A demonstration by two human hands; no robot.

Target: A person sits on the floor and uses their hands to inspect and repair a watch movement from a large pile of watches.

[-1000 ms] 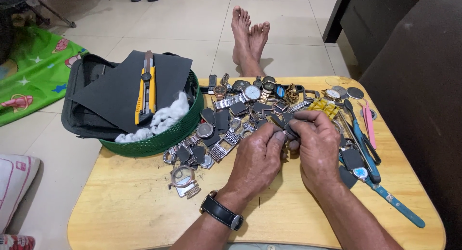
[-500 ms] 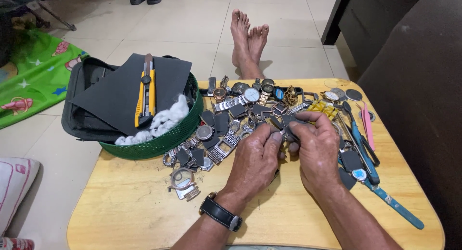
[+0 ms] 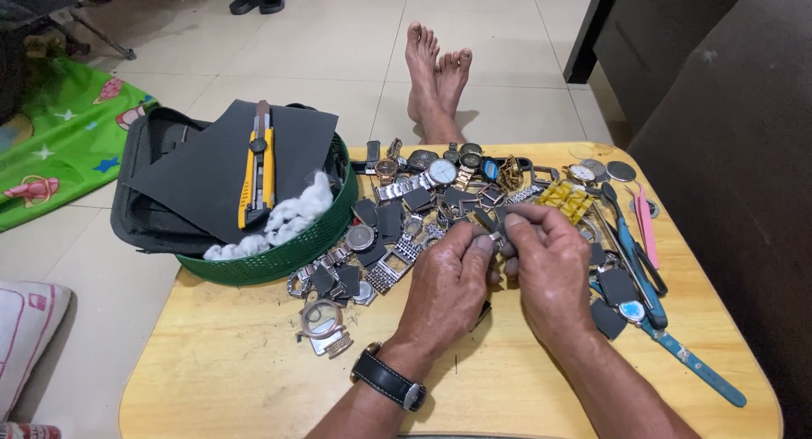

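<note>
hands meet over the middle of a low wooden table (image 3: 220, 363), pale grain, rounded corners, its near edge cut off by the frame. left hand (image 3: 448, 291), a black-strapped wristwatch (image 3: 389, 380) on its wrist, pinches with thumb and forefinger a small dark metal watch part (image 3: 493, 226); right hand (image 3: 550, 266) closes its fingertips on the same piece from the right. the part is mostly hidden between the fingers, so its exact shape cannot be made out.

just beyond the hands lies a heap of watch pieces (image 3: 406, 211): round steel cases, linked metal bracelets, dark square pads, many overlapping and hard to tell apart. a yellow linked band (image 3: 568, 200) sits at the far right of the heap. right of the hands: blue-handled pliers (image 3: 636, 266), a blue strap (image 3: 698, 370), pink tweezers (image 3: 647, 223), 3 round flat discs (image 3: 605, 168) near the far edge.

at far left a green woven plastic basket (image 3: 279, 257) overhangs the table edge, holding a black sheet (image 3: 211, 164), a yellow utility knife (image 3: 258, 164) and white cotton wadding (image 3: 288, 215); its contents beneath are hidden. 2 bare feet (image 3: 436, 75) rest on the tiled floor beyond.
</note>
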